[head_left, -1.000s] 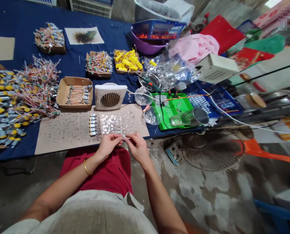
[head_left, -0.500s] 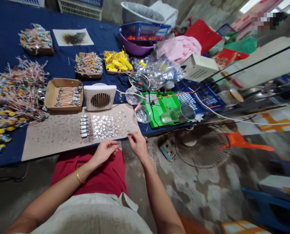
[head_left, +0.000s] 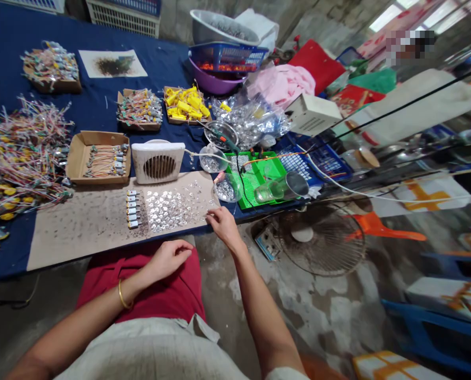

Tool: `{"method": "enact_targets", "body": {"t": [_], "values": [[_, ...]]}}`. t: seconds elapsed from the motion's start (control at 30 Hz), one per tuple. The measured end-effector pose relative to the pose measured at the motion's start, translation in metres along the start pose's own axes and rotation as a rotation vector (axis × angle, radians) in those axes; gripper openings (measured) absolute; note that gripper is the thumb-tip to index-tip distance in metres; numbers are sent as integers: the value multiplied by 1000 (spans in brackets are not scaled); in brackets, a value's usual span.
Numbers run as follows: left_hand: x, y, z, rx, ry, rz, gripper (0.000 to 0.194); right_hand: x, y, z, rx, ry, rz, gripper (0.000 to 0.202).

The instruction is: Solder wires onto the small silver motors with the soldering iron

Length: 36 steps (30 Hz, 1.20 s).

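My left hand (head_left: 172, 258) hovers over my lap, just off the table's front edge. Its fingers are loosely bent, the thumb is a little apart, and nothing shows in it. At the right front corner of the cardboard sheet (head_left: 80, 224) is my right hand (head_left: 222, 226), thumb and fingers drawn together; whether a small part sits between them cannot be made out. Many small shiny metal pieces (head_left: 164, 210) are spread over the sheet, left of that hand. Beside them stands a column of small motors (head_left: 133, 209).
A white fan unit (head_left: 158, 162) stands behind the sheet. Wired motors fill a cardboard box (head_left: 75, 153) and a big pile (head_left: 17, 153). To the right are clear bowls (head_left: 226, 188), a green tray (head_left: 249, 196) and a soldering iron (head_left: 228, 141). A floor fan (head_left: 322, 240) is below.
My left hand has drawn slightly down toward my lap, its thumb parting from the fingers. My right hand has come closer to the cardboard's corner. The whole view has shifted a little.
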State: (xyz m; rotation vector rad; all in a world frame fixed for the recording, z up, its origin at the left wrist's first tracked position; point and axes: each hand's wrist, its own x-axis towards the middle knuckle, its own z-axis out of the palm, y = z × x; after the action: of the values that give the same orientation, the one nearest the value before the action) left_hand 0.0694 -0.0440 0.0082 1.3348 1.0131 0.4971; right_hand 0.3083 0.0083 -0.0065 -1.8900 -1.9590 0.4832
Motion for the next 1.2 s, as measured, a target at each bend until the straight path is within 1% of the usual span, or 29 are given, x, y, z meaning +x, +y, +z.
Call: {"method": "enact_targets", "body": {"t": [0.17,0.3,0.4,0.47,0.6,0.67,0.83,0.97,1.07,1.2], "values": [[-1,-1,6,53,3,52,28,7,1,4,-45,-57,-8,13],[-1,-5,8,64,-5,53,27,9,4,-3,-88,-46,31,15],[-1,-3,9,83,-20,57,27,8,2,-7,-114,-30,62,14],[-2,-2,8,97,-26,52,27,7,-2,-6,-114,-37,48,15],[-4,-2,5,102,-27,57,28,10,-8,-3,-80,-106,-23,13],[-4,-3,4,102,-24,61,27,13,-9,-2,-79,-120,-38,12],[-5,-3,3,105,-23,63,26,16,-13,1,-140,-45,12,16],[-7,1,1,122,-40,66,27,7,-18,1,-155,-44,18,17],[-8,1,0,124,-41,80,27,4,-15,-4,-138,-31,28,19],[-7,-2,1,129,-55,105,26,9,-8,-6,-126,-39,36,19]]}}
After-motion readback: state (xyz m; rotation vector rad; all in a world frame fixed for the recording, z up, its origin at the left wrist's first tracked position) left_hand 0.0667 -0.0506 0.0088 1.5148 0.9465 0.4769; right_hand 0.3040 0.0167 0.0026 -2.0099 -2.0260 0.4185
